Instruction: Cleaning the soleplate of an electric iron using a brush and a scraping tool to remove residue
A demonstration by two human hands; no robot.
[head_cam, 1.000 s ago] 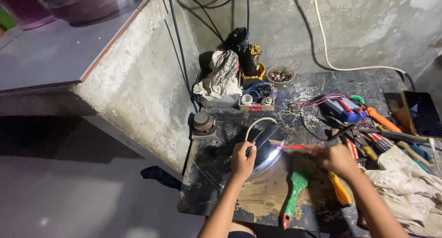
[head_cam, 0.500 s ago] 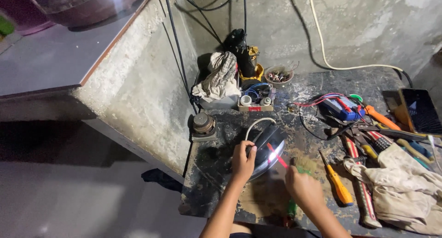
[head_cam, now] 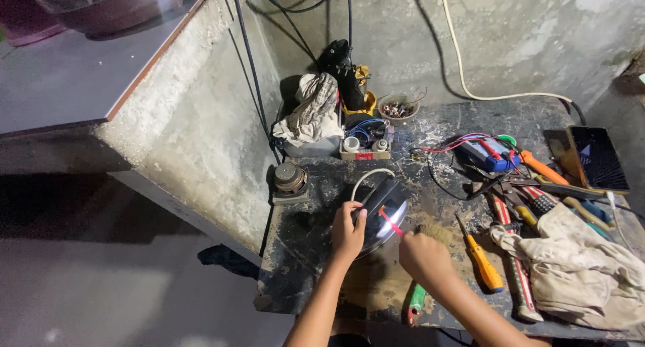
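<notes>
Left hand [head_cam: 347, 231] curled on the iron's [head_cam: 380, 214] rim — steadying it tilted. Right hand [head_cam: 423, 258] closed on a thin red tool [head_cam: 390, 223] (probably a screwdriver), tip at soleplate.

Iron [head_cam: 381, 212]: dark body w/ shiny metal soleplate, tipped on its side, center-lower frame on worktop [head_cam: 430, 128]. White cord loops off its top. Thin red tool [head_cam: 390, 222] lies across soleplate, tip touching it.

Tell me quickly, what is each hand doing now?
Left hand: closed on the rim of the shiny round appliance.
Right hand: closed on a thin red tool.
</notes>
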